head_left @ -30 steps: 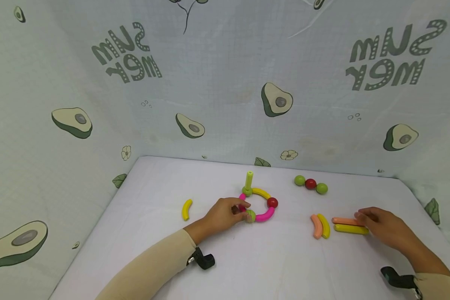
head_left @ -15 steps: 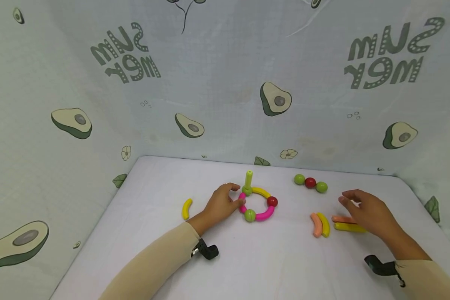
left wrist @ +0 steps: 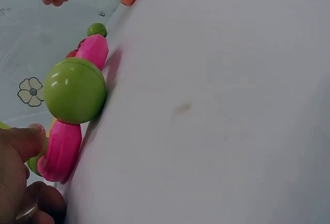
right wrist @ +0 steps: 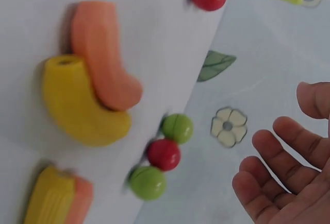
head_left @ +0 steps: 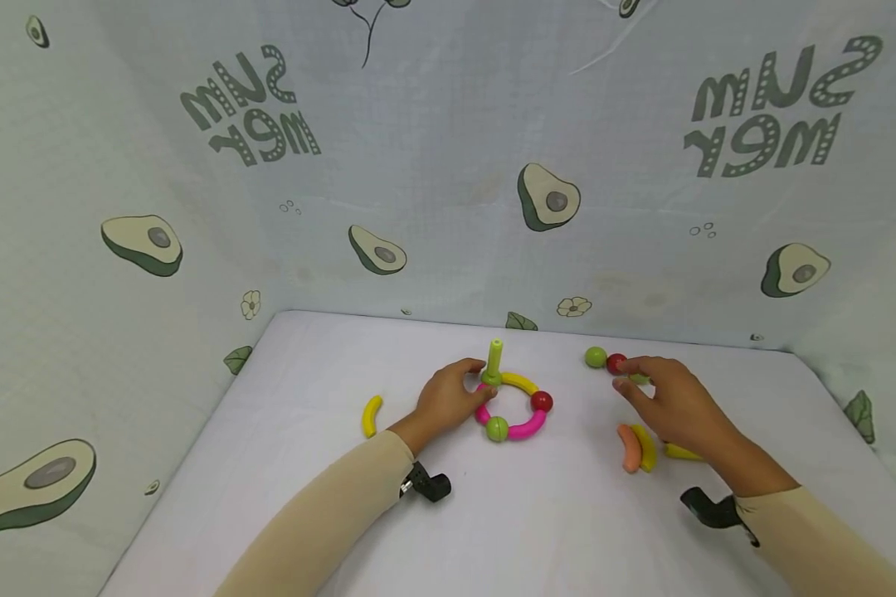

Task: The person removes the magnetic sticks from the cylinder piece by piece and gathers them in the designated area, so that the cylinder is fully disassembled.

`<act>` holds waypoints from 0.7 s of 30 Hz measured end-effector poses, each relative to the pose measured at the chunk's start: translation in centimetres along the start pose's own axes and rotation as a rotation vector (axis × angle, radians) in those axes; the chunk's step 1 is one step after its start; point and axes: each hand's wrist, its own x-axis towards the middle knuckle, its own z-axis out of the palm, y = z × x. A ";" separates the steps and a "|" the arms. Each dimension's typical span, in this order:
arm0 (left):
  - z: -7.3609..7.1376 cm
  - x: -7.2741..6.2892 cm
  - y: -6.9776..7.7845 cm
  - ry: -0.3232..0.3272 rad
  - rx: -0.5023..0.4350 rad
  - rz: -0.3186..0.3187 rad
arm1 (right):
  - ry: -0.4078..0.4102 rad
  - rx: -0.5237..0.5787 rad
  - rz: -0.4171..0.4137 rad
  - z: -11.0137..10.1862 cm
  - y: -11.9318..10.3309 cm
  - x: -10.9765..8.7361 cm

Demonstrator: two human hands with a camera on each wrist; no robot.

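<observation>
While left fingers (head_left: pixel 466 366) at ring (head_left: pixel 528 428), right fingers (head_left: pixel 640 365) aloft.

I have the left forearm (head_left: pixel 328 514) slanting inward from the bottom edge of my head view, sleeved in beige, with the left wrist (head_left: pixel 409 433) bare past the cuff. The left hand (head_left: pixel 446 401) shows me its back; its thumb (left wrist: pixel 23 141) points forward above bent fingers (left wrist: pixel 46 201), and I can't tell whether they grip. The right forearm (head_left: pixel 825 539), sleeved alike, angles in from the lower right. The right hand (head_left: pixel 675 406) reaches forward, well apart from the left, index finger extended and thumb below it. My right wrist view shows its four fingers (right wrist: pixel 294 141) slightly bent, apart from the thumb.
</observation>
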 end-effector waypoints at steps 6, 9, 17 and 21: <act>0.1 0.5 0.1 -0.001 0.013 -0.006 | -0.007 -0.021 -0.051 0.7 -2.5 1.3; 0.2 0.6 0.1 -0.002 0.014 -0.009 | -0.015 -0.023 -0.070 1.2 -3.8 2.1; 0.1 0.7 0.2 -0.012 0.011 -0.021 | -0.025 -0.027 -0.147 2.6 -6.3 4.1; 0.0 0.6 0.3 -0.013 0.003 -0.026 | -0.038 -0.017 -0.174 3.1 -7.1 4.8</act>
